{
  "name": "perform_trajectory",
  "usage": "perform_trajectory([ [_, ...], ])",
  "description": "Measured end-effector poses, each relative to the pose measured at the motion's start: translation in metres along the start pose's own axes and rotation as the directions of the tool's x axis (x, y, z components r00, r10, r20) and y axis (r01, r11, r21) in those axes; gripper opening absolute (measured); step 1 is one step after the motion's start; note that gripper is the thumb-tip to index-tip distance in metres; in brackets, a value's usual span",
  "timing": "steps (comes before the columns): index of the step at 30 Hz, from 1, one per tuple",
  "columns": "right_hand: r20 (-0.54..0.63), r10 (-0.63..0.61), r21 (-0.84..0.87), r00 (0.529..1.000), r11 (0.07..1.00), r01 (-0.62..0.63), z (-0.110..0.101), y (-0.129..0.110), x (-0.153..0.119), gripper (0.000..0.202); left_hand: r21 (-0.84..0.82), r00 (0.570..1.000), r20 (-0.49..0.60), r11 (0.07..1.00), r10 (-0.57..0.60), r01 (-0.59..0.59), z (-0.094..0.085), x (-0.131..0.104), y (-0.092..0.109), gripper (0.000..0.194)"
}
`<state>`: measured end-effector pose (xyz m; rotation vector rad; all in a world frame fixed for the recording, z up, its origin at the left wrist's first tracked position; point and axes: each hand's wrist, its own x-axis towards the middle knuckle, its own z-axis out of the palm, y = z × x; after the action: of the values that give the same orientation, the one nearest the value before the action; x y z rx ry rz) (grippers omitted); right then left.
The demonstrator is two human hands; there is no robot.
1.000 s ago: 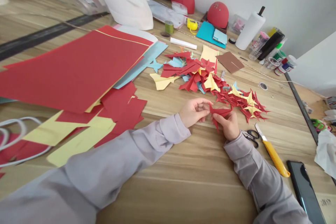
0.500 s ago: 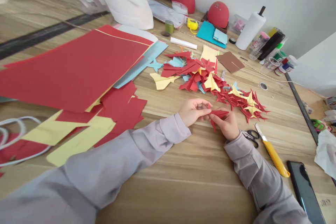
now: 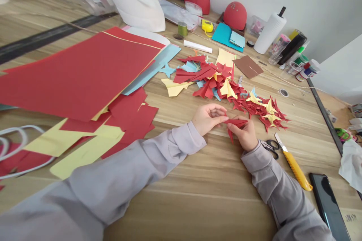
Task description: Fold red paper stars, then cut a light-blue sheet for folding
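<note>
Between my two hands is a piece of folded red paper (image 3: 238, 122) with several narrow points, held just above the table. My left hand (image 3: 208, 119) pinches its left side between thumb and fingers. At its right side, my right hand (image 3: 246, 134) grips the paper, thumb on top. Part of the fold is hidden behind my fingertips. Just beyond my hands lies a pile of folded red paper pieces (image 3: 207, 71), with yellow and blue ones mixed in. Several yellow folded stars (image 3: 270, 106) rest on the red ones at its right end.
Large red sheets (image 3: 82, 71) and cut strips (image 3: 132, 115) cover the left side. Right of my right hand lie black scissors (image 3: 273, 147), a yellow utility knife (image 3: 295, 167) with its blade out, and a phone (image 3: 329, 203). Bottles (image 3: 292, 47) and a yellow tape measure (image 3: 207, 26) stand at the back.
My left fingers have shifted very slightly on the red paper. Both hands stay in almost the same place, and everything else is unmoved.
</note>
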<state>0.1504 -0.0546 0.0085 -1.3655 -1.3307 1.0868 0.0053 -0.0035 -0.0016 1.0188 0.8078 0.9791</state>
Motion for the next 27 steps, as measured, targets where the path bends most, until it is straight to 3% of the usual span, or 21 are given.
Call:
perform_trajectory([
  [10, 0.002, -0.063, -0.14, 0.998, 0.988, 0.062, 0.0008, 0.0008, 0.0012, 0.026, 0.05, 0.999, 0.051, 0.999, 0.009, -0.011, -0.0015, -0.0008, 0.004, 0.023],
  [27, -0.001, -0.082, -0.178, 0.997, 0.981, 0.08, 0.0006, 0.004, 0.0018, 0.024, -0.024, 0.999, 0.04, 0.999, 0.036, -0.035, -0.0032, 0.001, -0.0008, 0.022],
])
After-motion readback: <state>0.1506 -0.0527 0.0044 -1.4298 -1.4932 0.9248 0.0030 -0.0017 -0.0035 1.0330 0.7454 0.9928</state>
